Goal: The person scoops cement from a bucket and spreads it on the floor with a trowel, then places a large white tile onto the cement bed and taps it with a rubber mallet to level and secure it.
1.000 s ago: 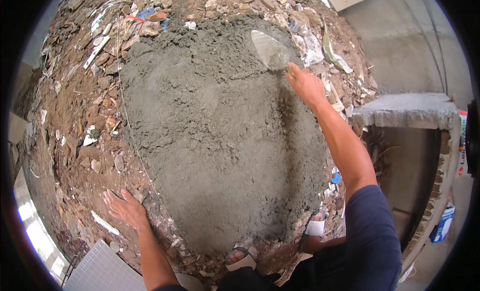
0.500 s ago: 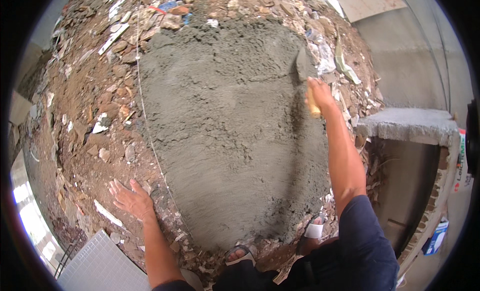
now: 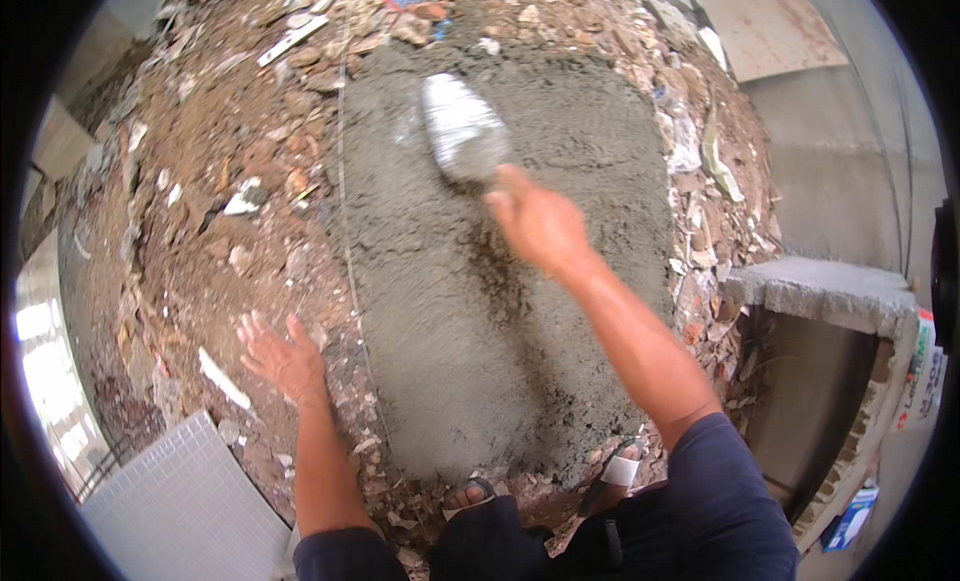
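My right hand (image 3: 545, 221) is closed round the handle of a trowel (image 3: 463, 131), which reaches over the far half of a patch of wet grey mortar (image 3: 430, 311). Light glares off the blade, and motion smears it a little. The handle is mostly hidden in my grip. Fingers spread, my left hand (image 3: 285, 356) is over the rubble just left of the patch and holds nothing. Between that hand and the mortar, a thin pale string (image 3: 345, 211) runs along the patch's left edge.
Brown soil with broken stones (image 3: 240, 171) surrounds the mortar. A grey gridded tile (image 3: 190, 496) leans in the lower left. To the right stands a concrete ledge (image 3: 820, 286) over a dark opening. My sandalled feet (image 3: 470, 496) are at the mortar's near edge.
My right hand has swept the trowel left from the mortar's right edge toward its far middle, and its blade has turned to catch light. My left hand stays spread over the rubble.
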The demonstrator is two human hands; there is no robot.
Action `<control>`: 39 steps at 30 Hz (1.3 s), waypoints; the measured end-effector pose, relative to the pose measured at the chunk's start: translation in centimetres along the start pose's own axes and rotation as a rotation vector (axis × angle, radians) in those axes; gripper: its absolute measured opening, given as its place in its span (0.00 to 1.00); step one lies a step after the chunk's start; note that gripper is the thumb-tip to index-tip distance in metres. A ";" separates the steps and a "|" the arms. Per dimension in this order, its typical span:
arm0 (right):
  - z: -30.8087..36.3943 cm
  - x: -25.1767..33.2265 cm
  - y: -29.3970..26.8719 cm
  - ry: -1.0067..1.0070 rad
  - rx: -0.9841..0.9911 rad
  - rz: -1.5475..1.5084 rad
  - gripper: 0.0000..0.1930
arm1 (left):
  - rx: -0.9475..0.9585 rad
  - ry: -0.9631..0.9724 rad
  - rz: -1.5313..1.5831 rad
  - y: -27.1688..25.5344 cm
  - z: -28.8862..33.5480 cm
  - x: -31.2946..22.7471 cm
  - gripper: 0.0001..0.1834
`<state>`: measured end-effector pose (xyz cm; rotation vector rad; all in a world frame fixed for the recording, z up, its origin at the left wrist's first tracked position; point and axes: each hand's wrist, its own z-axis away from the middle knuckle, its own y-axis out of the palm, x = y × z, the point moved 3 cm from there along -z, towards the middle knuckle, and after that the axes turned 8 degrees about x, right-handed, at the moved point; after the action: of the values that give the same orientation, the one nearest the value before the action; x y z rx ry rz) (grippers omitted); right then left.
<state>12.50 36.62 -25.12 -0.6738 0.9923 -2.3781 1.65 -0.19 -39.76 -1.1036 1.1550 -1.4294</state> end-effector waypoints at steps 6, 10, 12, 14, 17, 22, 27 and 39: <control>6.4 -4.9 2.9 -0.242 0.023 -0.084 0.28 | -0.032 0.035 0.081 1.0 0.1 0.2 0.38; 13.8 -8.4 4.7 -0.127 0.156 -0.030 0.29 | -0.022 0.039 0.181 -0.3 0.1 0.2 0.41; 16.9 -9.3 4.0 -0.085 0.139 0.076 0.27 | 0.163 0.025 0.288 -2.4 -0.1 0.4 0.43; 19.7 -9.1 2.7 -0.134 0.132 0.125 0.24 | 0.391 0.057 0.683 -6.7 -1.4 2.1 0.44; 23.5 -5.3 1.2 -0.349 0.099 0.173 0.21 | 0.354 0.296 0.701 -17.5 -0.6 6.4 0.50; 30.6 8.1 1.7 -0.983 0.096 0.366 0.19 | -0.207 0.490 0.871 -33.5 12.3 20.6 0.29; 37.6 19.7 8.1 -1.349 0.240 0.799 0.14 | -0.634 -0.251 0.647 -30.1 35.1 31.8 0.27; 43.1 25.8 27.0 -1.498 0.658 1.282 0.18 | -0.614 -0.727 0.889 -6.9 48.9 30.4 0.53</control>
<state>24.72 -17.53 -12.07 -0.8489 -0.1456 -0.5425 44.69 -35.50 -23.55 -1.1315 1.2899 0.0458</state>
